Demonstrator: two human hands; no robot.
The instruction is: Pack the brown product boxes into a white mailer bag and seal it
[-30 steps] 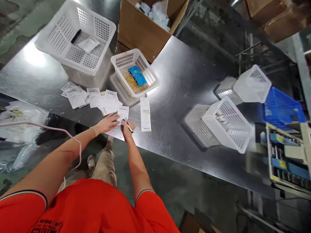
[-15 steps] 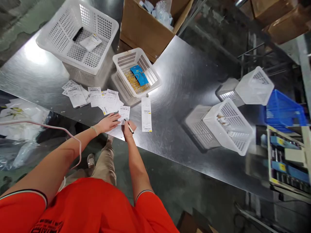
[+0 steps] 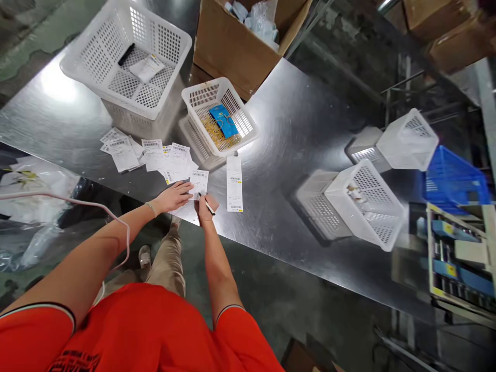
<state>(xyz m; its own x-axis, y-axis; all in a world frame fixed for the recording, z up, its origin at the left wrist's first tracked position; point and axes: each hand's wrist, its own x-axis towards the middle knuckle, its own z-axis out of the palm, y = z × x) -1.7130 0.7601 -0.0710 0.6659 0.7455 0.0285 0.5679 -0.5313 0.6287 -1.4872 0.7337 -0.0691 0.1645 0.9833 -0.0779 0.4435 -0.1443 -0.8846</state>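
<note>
My left hand (image 3: pixel 175 197) lies flat with fingers stretched out, its fingertips on the left edge of a white printed label (image 3: pixel 199 179). In my right hand (image 3: pixel 206 207) is a black-and-white marker pen (image 3: pixel 210 208), gripped with its dark tip down on the lower part of that label. Just beyond my left hand, more printed slips (image 3: pixel 176 161) overlap in a loose row, and a further pile (image 3: pixel 123 153) lies to the left. A long label strip (image 3: pixel 234 184) rests by itself to the right of my right hand.
Behind the slips stand a large white basket (image 3: pixel 155 111) and a smaller one (image 3: pixel 188 98) holding a blue packet. A cardboard box (image 3: pixel 232 54) is at the back. More white baskets (image 3: pixel 341 191), a blue crate (image 3: pixel 453 178) and a parts rack (image 3: pixel 430 248) are rightward. A cable (image 3: pixel 93 204) hangs left.
The pen tip has shifted slightly lower on the label. My left hand stays where it was, and the whole view has drifted a little.
</note>
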